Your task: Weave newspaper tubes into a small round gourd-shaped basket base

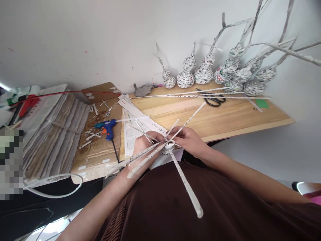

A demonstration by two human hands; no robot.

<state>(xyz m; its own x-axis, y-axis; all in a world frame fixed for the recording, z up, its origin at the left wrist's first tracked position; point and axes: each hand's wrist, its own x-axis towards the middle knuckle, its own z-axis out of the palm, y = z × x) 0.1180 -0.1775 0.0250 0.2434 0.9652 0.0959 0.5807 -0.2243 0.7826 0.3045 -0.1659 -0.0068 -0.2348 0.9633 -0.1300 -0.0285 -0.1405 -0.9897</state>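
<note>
A small woven newspaper piece with a round opening sits between my hands at the table's front edge. Several rolled paper tubes stick out from it in all directions; one long paper tube points down over the brown clothing. My left hand is closed around the piece's left side, with tubes crossing over its fingers and wrist. With the fingertips of my right hand, I pinch a printed paper tube close to the opening. The fingertips of both hands nearly meet, and the weave beneath them is partly hidden.
Several woven newspaper gourds line the wall, some with long stems. Black scissors and long paper tubes lie before them. Leftward are a blue glue gun, paper scraps, newspaper strips and a tied newspaper stack.
</note>
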